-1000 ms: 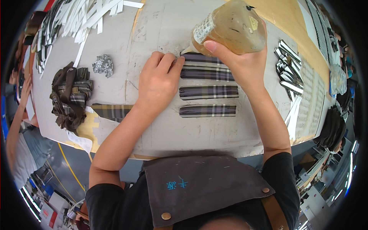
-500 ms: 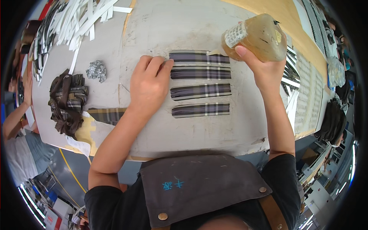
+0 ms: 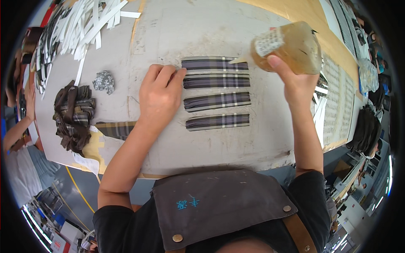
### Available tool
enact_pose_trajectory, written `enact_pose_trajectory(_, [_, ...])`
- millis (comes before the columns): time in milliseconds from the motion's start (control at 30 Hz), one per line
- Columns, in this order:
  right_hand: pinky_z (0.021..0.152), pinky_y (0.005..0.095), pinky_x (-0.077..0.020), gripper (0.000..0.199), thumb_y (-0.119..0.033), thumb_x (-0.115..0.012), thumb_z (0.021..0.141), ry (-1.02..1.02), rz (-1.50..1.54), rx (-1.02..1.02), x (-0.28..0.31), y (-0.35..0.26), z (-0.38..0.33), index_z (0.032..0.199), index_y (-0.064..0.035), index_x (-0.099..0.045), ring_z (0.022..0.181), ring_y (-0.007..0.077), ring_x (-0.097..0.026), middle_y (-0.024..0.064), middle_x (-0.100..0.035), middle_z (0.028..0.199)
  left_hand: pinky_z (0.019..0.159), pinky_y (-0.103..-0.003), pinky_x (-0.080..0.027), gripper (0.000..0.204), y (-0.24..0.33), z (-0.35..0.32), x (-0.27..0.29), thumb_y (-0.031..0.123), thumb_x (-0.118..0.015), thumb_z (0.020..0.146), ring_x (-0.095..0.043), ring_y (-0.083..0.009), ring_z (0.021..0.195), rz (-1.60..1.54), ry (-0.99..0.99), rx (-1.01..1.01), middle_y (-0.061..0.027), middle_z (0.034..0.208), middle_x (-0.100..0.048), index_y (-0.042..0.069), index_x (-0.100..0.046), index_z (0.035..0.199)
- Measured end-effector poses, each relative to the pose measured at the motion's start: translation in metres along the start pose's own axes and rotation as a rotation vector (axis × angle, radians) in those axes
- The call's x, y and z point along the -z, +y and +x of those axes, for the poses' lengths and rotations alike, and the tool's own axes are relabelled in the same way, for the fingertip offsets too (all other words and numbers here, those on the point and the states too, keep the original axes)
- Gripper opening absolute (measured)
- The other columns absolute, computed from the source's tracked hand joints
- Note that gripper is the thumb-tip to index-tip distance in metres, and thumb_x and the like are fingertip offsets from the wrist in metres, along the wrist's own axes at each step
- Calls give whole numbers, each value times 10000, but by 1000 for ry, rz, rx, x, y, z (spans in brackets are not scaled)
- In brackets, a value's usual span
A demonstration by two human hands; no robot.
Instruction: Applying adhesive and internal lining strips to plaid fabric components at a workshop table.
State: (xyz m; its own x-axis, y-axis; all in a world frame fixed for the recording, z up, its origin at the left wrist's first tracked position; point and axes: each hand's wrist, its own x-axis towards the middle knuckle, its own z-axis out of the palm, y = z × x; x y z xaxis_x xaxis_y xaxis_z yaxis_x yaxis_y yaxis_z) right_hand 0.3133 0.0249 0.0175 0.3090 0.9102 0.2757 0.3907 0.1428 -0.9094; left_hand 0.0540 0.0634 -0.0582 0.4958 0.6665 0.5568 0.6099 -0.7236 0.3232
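Observation:
My right hand (image 3: 295, 82) is wrapped round a translucent, amber glue bottle (image 3: 291, 46), tilted on its side. Its pale pointed nozzle (image 3: 240, 61) reaches left over the top plaid fabric strip (image 3: 202, 65); whether it touches the cloth I cannot tell. At that strip's left end, my left hand (image 3: 161, 90) has its fingers bent together, index fingertip on the strip's corner. Below lie three more layered plaid strips (image 3: 217, 102), roughly parallel, in grey, black and purple with pale cross stripes.
To the left are a bundle of plaid cloth (image 3: 76, 116), a crumpled grey lump (image 3: 103, 82) and a plaid piece (image 3: 116, 128) partly under my forearm. White strips (image 3: 95, 25) pile at the far left. At the left edge, another person's arm (image 3: 21, 126) reaches the table.
The glue bottle has shifted slightly right and down in my right hand, its nozzle still over the top strip. My left hand stays at that strip's left end. The whole view has drifted slightly.

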Motion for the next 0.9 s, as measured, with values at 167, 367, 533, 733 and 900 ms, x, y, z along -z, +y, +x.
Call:
enact_pose_trajectory(167, [864, 322, -524, 799, -198, -911, 647, -45, 58, 89, -52, -9, 4, 1242, 27, -429, 985, 193, -632, 122, -621, 1081, 675, -337, -505, 346, -1, -3, 0, -91, -640, 620, -571, -244, 812, -34, -11, 29, -65, 885, -601, 28, -698, 940])
enact_pose_trajectory(367, [844, 319, -537, 831, -194, -920, 629, -124, 124, 98, -77, -9, 7, 1243, 31, -408, 987, 185, -640, 132, -630, 1094, 667, -339, -504, 331, -1, -2, 0, -80, -653, 617, -571, -244, 802, -42, -18, 34, -62, 877, -602, 28, -698, 926])
enact_pose_trajectory(533, [839, 313, -539, 808, -203, -917, 631, -101, -24, 110, -60, -10, 7, 1233, 35, -432, 983, 187, -646, 135, -633, 1096, 655, -334, -501, 313, 0, -1, 0, -92, -659, 618, -571, -245, 795, -43, -10, 31, -66, 869, -601, 19, -700, 908])
enact_pose_trajectory(733, [862, 323, -527, 771, -210, -907, 648, -33, -82, 49, -18, 6, 3, 1224, 32, -455, 988, 197, -638, 126, -624, 1083, 583, -303, -489, 260, -2, 0, -3, -44, -666, 594, -547, -217, 744, 9, 50, -40, -52, 837, -595, 1, -704, 846])
enact_pose_trajectory(900, [878, 326, -518, 736, -201, -892, 673, 18, -67, 23, 7, 9, -1, 1221, 29, -460, 995, 198, -628, 124, -620, 1084, 642, -342, -494, 322, 0, -2, 1, -116, -635, 622, -568, -242, 784, -15, -1, 20, -70, 860, -598, 29, -700, 902])
